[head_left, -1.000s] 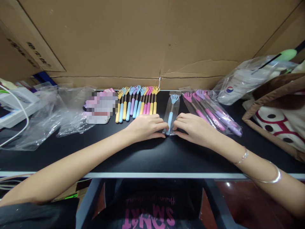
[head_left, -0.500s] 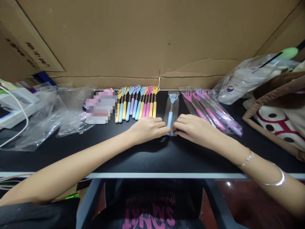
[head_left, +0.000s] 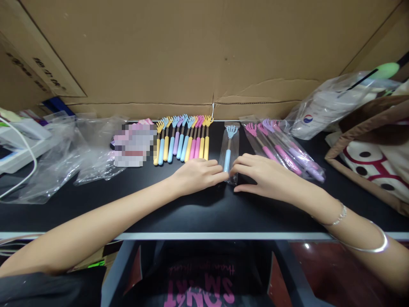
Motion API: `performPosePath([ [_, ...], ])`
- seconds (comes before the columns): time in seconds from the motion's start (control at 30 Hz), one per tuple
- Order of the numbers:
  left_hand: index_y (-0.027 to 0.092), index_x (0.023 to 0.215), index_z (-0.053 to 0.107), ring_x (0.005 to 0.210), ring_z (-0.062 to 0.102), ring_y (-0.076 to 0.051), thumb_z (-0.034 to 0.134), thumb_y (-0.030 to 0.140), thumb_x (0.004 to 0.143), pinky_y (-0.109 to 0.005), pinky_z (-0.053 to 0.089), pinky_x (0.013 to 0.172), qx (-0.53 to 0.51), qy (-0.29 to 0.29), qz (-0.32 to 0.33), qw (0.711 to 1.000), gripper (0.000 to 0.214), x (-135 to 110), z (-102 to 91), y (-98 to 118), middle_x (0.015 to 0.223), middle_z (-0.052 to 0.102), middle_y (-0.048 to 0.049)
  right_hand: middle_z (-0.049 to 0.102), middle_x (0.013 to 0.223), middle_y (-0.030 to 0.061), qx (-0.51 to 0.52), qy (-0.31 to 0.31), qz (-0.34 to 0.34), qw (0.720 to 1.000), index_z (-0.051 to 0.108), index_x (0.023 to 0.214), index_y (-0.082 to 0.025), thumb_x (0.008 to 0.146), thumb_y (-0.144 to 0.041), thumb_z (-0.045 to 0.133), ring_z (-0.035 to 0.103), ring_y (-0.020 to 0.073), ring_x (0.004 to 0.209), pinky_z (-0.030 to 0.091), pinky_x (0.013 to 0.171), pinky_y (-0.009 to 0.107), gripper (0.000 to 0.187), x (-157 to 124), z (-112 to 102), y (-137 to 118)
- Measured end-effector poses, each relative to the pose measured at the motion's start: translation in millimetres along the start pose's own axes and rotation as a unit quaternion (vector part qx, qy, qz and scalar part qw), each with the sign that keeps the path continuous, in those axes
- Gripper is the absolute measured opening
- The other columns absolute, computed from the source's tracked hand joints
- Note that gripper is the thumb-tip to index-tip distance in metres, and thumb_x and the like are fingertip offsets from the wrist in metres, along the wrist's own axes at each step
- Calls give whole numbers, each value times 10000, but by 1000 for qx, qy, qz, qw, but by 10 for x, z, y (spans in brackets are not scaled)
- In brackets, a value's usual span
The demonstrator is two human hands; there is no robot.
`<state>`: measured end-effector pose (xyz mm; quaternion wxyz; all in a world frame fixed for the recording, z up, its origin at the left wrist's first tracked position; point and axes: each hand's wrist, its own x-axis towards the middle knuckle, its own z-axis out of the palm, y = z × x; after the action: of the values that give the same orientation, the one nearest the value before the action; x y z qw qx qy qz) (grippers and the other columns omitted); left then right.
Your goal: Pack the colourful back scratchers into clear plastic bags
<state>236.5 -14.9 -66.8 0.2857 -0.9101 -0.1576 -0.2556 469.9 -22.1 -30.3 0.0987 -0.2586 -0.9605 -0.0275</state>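
Nearest the wearer, a bare strip of the black tabletop is seen. Above it, the left hand is laid with its fingertips on the lower end of a clear sleeve; whether a pinch is closed there cannot be told, since the thumb is largely hidden. The right hand is held with thumb and fingers parted, its fingertips set at the sleeve's lower right edge. Between the hands, a blue back scratcher is enclosed by the sleeve, its handle end toward the wearer and its claw pointed away.

The film could be creased or torn if its lower edge were pulled unevenly from both sides. The handle could be made to slide out if that end is unsealed, which cannot be judged here. If the sleeve were swung rightward, the neighbouring sleeved scratchers could be disturbed, as they are laid close by, overlapping at a slant. The unsleeved scratchers, lined up beyond the left hand, could be knocked askew by its knuckles. At the back, the scene is bounded by cardboard.
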Motion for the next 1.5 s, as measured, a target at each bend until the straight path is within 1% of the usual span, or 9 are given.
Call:
performPosePath([
  [0.13,190,824,574,640,530,-116,449,154,1001,-274,334,540,3,-2,2,1000,219,1,0,9,654,579,32,678,986,85,11,3,12,1000,631,966,-171,864,-232,681,631,214,859,486,719,310,129,5,39,-4],
  [0.27,186,810,575,644,532,-112,440,185,1013,-265,336,540,-8,-7,-1,1000,244,3,9,26,659,583,27,677,956,68,26,-7,29,999,628,940,-181,877,-204,651,642,206,858,488,716,297,70,6,49,12],
  [0.43,202,893,626,705,560,-120,426,302,1032,-250,379,575,-44,-32,-33,998,263,-23,35,21,739,613,14,676,944,58,41,-18,29,999,633,919,-195,898,-193,603,640,199,860,488,723,293,37,-1,45,45],
  [0.57,208,935,641,769,584,-145,495,404,997,-261,395,584,-66,-45,-79,994,251,-46,49,-5,814,651,10,671,935,58,40,-24,25,999,641,907,-196,899,-182,593,638,197,863,488,724,290,51,-10,52,72],
  [0.63,207,935,641,793,593,-149,510,400,990,-258,404,598,-75,-52,-88,992,239,-44,47,-14,829,662,10,670,926,58,36,-22,22,999,645,904,-194,893,-178,603,639,196,858,489,719,288,46,-10,55,76],
  [0.8,198,933,651,855,617,-143,476,349,1008,-237,436,654,-84,-71,-81,991,243,-33,34,-18,879,691,-7,684,875,52,6,-6,4,1000,648,888,-187,875,-148,615,641,193,810,484,693,286,53,2,51,54],
  [0.93,203,907,663,845,625,-132,467,341,1011,-219,425,617,-80,-50,-85,992,262,-45,39,-12,855,698,-2,692,826,47,-16,-3,-3,1000,651,866,-191,882,-150,599,638,195,777,485,698,297,68,15,38,29],
  [1.23,200,843,665,798,626,-113,465,358,1012,-193,401,568,-93,-26,-111,989,306,-66,81,18,820,684,-5,702,840,52,-6,-7,4,1000,684,900,-185,856,-153,653,643,199,785,485,714,302,62,12,11,18],
  [1.5,191,887,666,796,619,-112,427,348,1026,-191,386,560,-81,-48,-100,991,318,-51,74,30,839,672,-22,706,855,56,-17,-10,-1,1000,692,935,-180,878,-187,641,638,205,804,475,733,307,77,-3,-13,7],
])
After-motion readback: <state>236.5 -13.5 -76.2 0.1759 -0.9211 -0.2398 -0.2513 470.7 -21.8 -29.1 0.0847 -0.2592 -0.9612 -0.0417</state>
